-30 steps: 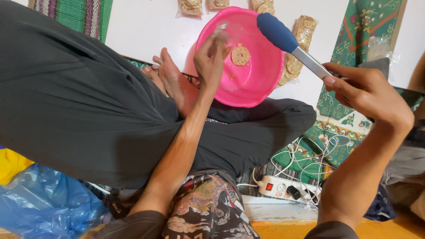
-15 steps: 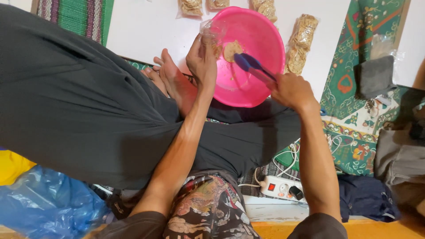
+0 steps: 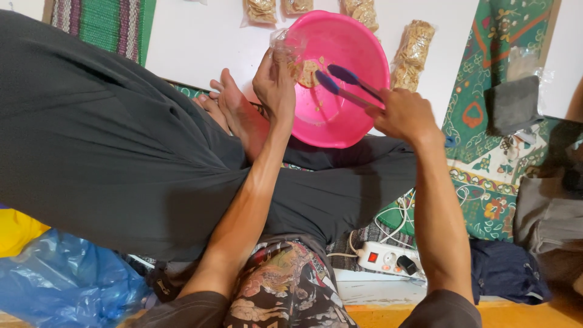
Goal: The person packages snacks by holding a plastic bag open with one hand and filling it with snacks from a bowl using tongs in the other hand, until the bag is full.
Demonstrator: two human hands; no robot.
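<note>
While the left hand (image 3: 274,85) pinches a clear bag (image 3: 289,45) open over the pink bowl (image 3: 358,115), the right hand (image 3: 404,112) squeezes blue-tipped tongs (image 3: 340,85) around a thin cracker (image 3: 308,71); it looks brittle and light, best gripped gently by its edge.

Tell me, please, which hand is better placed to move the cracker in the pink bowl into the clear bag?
Probably the right hand: it holds the blue-tipped tongs, whose tips reach the cracker. The left hand is occupied gripping the clear bag at the bowl's rim.

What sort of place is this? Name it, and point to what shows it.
Probably a home floor used for packing snacks by hand: a patterned mat, sealed cracker bags on a white sheet, and a power strip with tangled cables.
</note>
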